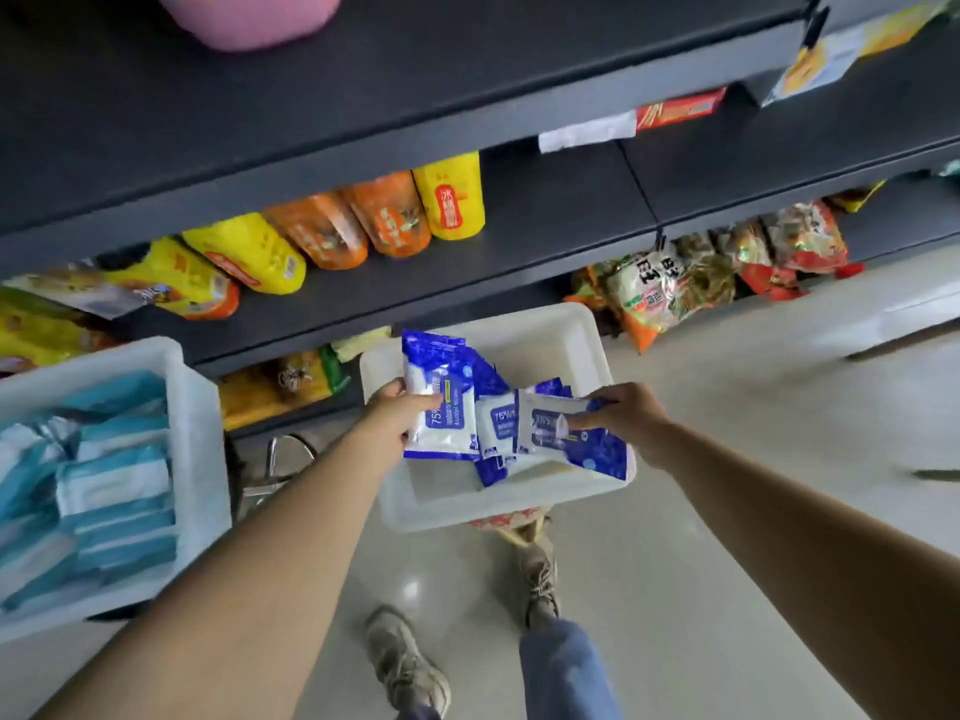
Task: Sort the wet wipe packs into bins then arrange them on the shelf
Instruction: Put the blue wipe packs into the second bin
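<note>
Meanwhile teal-pack bin (pixel 197 407) left; snack shelves (pixel 545 220) behind white bin (pixel 582 330).

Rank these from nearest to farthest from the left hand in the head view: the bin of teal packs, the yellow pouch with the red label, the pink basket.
Measured from the left hand:
1. Bin of teal packs, to its left, on the near side of the shelves.
2. Yellow pouch with the red label, above it on the middle shelf.
3. Pink basket, on the top shelf, up and to the left.
</note>
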### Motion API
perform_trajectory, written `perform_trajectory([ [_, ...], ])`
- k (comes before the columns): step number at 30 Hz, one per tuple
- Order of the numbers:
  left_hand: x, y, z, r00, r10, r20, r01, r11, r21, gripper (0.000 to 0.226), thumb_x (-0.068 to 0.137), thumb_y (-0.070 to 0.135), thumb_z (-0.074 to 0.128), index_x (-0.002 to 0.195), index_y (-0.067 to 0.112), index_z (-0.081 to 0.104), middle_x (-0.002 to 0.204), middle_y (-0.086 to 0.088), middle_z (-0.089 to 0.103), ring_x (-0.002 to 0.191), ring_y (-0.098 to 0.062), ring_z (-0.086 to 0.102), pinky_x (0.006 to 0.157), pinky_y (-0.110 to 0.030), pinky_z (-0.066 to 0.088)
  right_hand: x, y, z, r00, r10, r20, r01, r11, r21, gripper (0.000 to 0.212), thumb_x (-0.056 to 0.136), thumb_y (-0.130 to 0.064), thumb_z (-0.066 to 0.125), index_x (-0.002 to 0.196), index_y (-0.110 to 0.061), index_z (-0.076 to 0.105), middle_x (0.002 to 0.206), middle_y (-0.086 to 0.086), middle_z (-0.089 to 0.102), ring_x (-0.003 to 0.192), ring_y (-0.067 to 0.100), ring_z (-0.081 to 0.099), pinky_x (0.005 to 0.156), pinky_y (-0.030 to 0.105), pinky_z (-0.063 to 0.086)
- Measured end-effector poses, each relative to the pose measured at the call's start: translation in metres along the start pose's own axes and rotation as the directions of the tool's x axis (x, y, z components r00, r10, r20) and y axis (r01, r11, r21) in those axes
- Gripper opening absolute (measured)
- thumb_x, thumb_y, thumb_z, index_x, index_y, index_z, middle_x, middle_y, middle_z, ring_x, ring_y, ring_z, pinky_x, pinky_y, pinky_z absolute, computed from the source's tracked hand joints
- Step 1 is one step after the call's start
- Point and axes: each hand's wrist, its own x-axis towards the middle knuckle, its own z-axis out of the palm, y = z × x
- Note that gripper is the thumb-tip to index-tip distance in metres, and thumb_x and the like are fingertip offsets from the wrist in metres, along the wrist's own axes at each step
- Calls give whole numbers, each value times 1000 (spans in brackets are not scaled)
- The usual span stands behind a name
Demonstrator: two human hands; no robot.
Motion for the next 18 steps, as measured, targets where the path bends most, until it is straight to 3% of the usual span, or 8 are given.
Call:
perform_trajectory([
  [3,31,-25,11,998,-50,-26,50,999,-20,20,83,8,69,98,16,60,93,-5,68,81,-20,66,79,-39,54,35,19,13,1000,6,21,-6,1000,20,40,68,-4,81,104,8,67,99,31,64,84,39,62,60,26,41],
  [7,65,-39,16,996,-67,-56,68,998,15,27,82,13,71,107,15,60,96,-3,69,87,-19,67,80,-38,53,68,27,26,996,-60,66,66,993,-95,32,71,-14,81,100,-6,68,89,7,62,83,21,59,62,25,47],
  [10,83,-43,17,993,-81,-81,86,994,61,22,82,13,71,101,15,60,94,-4,68,81,-18,66,69,-32,54,78,29,34,984,-175,25,176,964,-200,35,73,-20,79,105,-14,65,94,-3,56,87,13,53,69,26,44],
  [12,93,-44,18,992,-67,-106,77,993,87,21,82,14,71,100,15,60,91,-4,68,76,-17,65,62,-28,55,83,32,38,973,-230,26,229,939,-258,34,74,-24,78,104,-17,64,96,-5,57,88,12,53,71,27,46],
  [15,103,-48,18,989,-58,-136,73,992,107,29,80,13,73,106,13,61,100,-9,69,85,-25,66,74,-36,55,91,34,40,966,-255,40,255,919,-299,33,75,-25,78,104,-17,63,98,-5,56,90,14,54,76,32,52],
  [18,108,-49,18,985,-52,-163,73,989,126,35,79,12,74,111,10,60,105,-10,67,91,-27,65,74,-36,54,95,34,40,960,-274,57,277,903,-329,32,75,-24,77,103,-15,63,97,-3,58,87,15,54,73,30,49],
])
